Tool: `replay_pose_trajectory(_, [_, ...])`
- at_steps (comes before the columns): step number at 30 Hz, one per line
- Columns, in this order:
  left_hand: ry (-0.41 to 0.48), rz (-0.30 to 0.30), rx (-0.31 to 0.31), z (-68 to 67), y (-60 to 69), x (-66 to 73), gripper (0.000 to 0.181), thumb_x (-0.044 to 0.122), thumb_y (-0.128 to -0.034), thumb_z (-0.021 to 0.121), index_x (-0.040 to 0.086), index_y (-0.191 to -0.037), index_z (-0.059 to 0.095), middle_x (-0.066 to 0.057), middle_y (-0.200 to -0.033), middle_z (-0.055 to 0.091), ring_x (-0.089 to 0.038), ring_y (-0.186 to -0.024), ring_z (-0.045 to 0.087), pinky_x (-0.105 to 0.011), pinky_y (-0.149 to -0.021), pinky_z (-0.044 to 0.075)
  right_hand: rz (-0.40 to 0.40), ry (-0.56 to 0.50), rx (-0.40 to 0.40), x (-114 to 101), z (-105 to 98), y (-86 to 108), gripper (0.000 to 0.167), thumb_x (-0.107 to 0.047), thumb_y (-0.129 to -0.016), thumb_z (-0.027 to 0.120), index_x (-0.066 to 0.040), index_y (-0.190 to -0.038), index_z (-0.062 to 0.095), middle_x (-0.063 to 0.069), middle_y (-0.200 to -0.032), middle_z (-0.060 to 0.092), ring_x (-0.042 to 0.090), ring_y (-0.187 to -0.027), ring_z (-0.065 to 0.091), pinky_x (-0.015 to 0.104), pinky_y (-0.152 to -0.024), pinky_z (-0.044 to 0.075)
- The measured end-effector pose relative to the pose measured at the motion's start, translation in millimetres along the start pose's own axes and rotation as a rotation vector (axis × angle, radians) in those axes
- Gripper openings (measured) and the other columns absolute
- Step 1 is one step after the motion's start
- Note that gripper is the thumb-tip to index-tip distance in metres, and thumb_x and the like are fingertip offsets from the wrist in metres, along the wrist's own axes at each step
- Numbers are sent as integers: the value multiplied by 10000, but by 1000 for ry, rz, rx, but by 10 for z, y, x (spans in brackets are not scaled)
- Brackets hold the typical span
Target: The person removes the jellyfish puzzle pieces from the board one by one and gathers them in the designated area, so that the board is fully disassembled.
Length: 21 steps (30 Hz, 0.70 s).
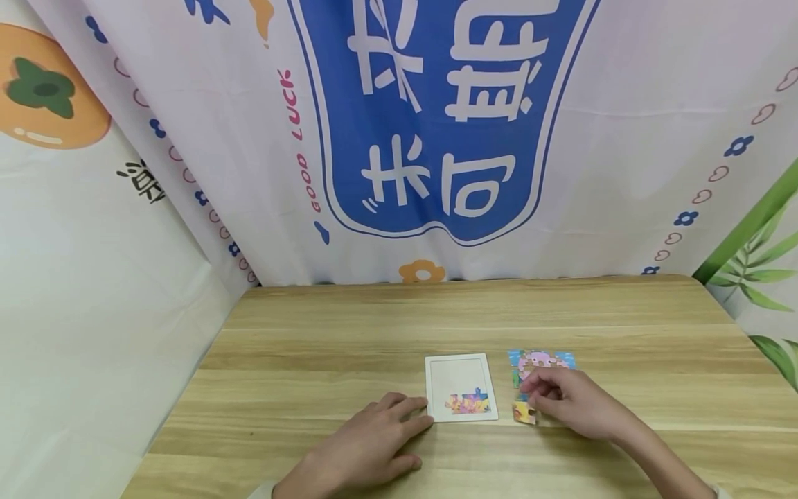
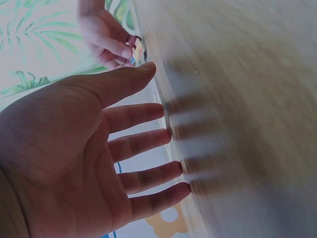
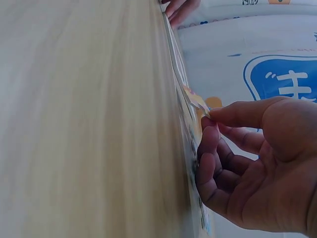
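A white puzzle tray (image 1: 456, 375) lies on the table, with several joined pink, yellow and blue pieces (image 1: 469, 404) in its lower right part. My left hand (image 1: 368, 443) has its fingers extended, fingertips touching the tray's left edge and the tabletop beside it. To the right of the tray, my right hand (image 1: 576, 405) pinches a yellow puzzle piece (image 3: 196, 100) between thumb and index finger. Beyond and partly beneath that hand lies a group of pink, blue and green puzzle pieces (image 1: 542, 359). The hand hides some of them.
All of this rests on a wooden table (image 1: 324, 346). A printed cloth (image 1: 598, 194) with a blue sign hangs along the table's back edge, and a white cloth (image 1: 93, 298) hangs on the left.
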<state>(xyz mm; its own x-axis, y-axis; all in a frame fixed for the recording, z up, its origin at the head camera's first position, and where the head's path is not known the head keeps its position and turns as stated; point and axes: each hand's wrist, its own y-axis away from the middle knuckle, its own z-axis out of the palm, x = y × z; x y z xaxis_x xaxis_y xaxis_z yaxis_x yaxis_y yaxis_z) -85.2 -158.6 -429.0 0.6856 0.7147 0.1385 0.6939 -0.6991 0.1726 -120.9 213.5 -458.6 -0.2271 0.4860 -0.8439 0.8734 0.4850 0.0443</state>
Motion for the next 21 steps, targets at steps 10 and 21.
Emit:
replay_pose_trajectory(10, [-8, 2, 8, -4, -6, 9, 537, 450, -1030, 710, 242, -1516, 618, 2, -1616, 538, -234, -1439, 530, -461, -1090, 554, 30, 33, 10, 72, -93, 102, 110, -145, -1049, 673, -81, -1122, 723, 15, -983, 699, 12, -857, 602, 220, -735, 543])
replay_pose_trajectory(21, [0, -4, 8, -5, -12, 9, 540, 449, -1030, 712, 242, -1519, 617, 8, -1615, 536, -234, -1435, 531, -465, -1088, 553, 3, 177, 65, -49, -33, -55, 64, -100, -1006, 709, -99, -1063, 737, -49, -911, 676, 1, -786, 564, 214, -681, 524])
